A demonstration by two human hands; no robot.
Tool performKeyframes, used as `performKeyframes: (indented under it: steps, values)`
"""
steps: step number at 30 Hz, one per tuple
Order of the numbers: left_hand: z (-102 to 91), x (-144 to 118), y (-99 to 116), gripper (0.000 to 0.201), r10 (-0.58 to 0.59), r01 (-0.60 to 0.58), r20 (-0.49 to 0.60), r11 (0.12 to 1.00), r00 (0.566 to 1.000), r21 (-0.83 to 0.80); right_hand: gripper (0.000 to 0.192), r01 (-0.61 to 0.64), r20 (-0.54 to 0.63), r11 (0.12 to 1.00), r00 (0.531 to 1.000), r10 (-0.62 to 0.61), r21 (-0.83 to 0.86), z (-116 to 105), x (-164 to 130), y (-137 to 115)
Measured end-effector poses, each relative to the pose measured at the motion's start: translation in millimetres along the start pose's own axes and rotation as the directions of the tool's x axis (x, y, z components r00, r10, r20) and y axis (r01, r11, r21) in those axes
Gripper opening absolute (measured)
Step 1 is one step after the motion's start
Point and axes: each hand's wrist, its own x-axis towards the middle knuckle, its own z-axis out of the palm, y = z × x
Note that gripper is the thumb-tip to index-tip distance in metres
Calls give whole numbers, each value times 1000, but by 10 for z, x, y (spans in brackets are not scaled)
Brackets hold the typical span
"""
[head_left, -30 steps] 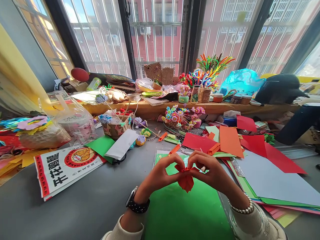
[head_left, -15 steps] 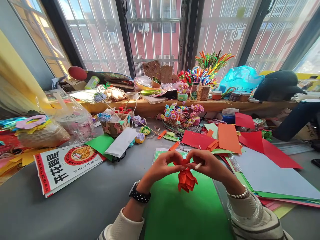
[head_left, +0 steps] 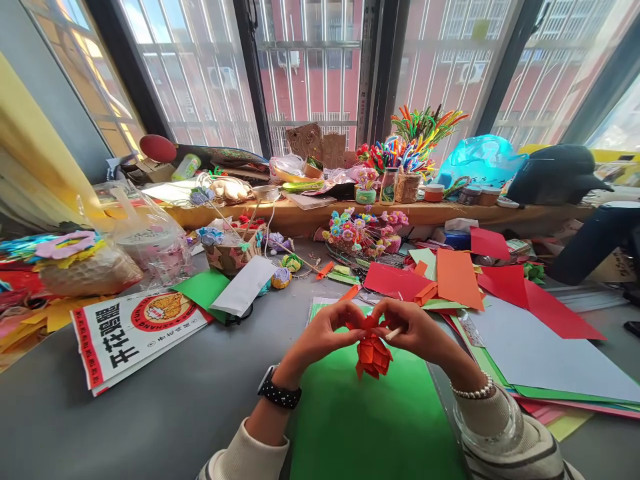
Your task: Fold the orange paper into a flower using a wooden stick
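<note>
Both of my hands pinch the top of a folded orange paper flower (head_left: 373, 353), which hangs down between them above a green paper sheet (head_left: 370, 420). My left hand (head_left: 325, 333), with a black watch on its wrist, grips the flower's left side. My right hand (head_left: 417, 330), with a pearl bracelet, grips the right side and also has a thin pale stick (head_left: 394, 333) between its fingers.
Red, orange and grey paper sheets (head_left: 500, 293) lie to the right. A printed paper bag (head_left: 133, 330) lies at left, plastic bags (head_left: 145, 240) behind it. A basket of small paper flowers (head_left: 365, 233) and craft clutter fill the wooden sill (head_left: 450, 215). A person's dark sleeve (head_left: 595, 243) is at far right.
The orange flower has turned and now hangs lower between my fingers; the stick in my right hand has come into sight. Both hands shifted slightly away from me.
</note>
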Motion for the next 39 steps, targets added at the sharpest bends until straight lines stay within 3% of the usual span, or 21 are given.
performKeyframes:
  steps: [11,16,28,39]
  values:
    - [24,24,1,18,129,-116,-133,988,983,100,15,55,-161,998,985,-59,-32,108,8,33]
    - [-9,25,-9,24,6,-7,-52,1000,999,-29,11,74,-214,994,973,-89,-79,118,5,51]
    - [-8,-8,-21,21,16,-11,-45,994,999,107,14,42,-4,997,999,-42,-63,-11,-10,-10]
    - [-13,21,-88,23,-5,5,-18,999,1000,-43,16,14,19,1000,1000,-13,-26,-8,2,19]
